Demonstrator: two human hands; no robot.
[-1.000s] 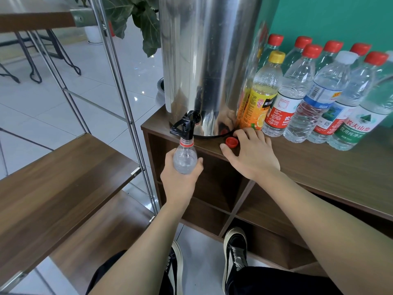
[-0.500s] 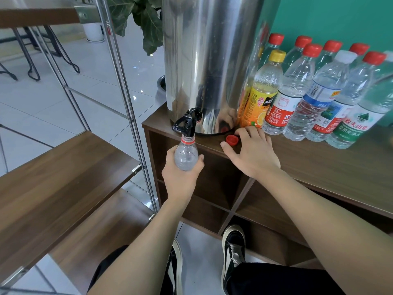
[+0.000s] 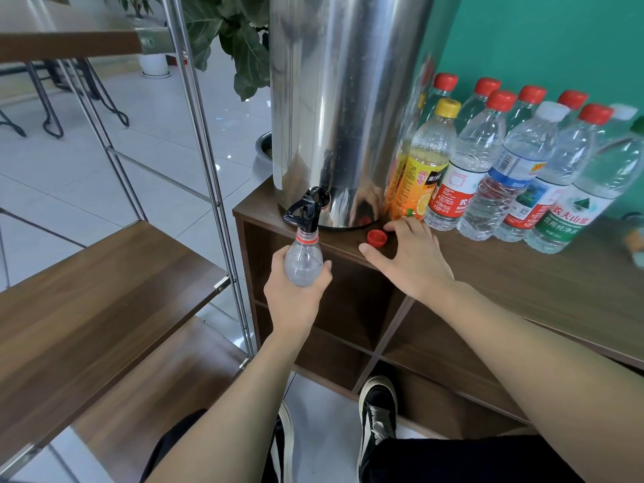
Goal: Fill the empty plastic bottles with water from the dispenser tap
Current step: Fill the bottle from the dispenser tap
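Observation:
My left hand [image 3: 294, 301] grips a clear uncapped plastic bottle [image 3: 302, 261] upright, its mouth right under the black tap [image 3: 304, 212] of the tall steel dispenser [image 3: 343, 109]. The bottle's lower part is hidden by my fingers. My right hand [image 3: 411, 259] rests flat on the wooden cabinet top [image 3: 540, 291], fingers spread beside the loose red cap [image 3: 377, 237]. No stream of water is visible at the tap.
A row of capped plastic bottles [image 3: 505, 176], one with an orange label [image 3: 423, 169], stands to the dispenser's right against the green wall. A metal-framed shelf with wooden boards [image 3: 97, 294] is close on the left. My shoes [image 3: 378, 413] are below by the cabinet.
My right hand's fingers have drawn back from the red cap and now lie beside it. The left hand keeps the bottle under the tap.

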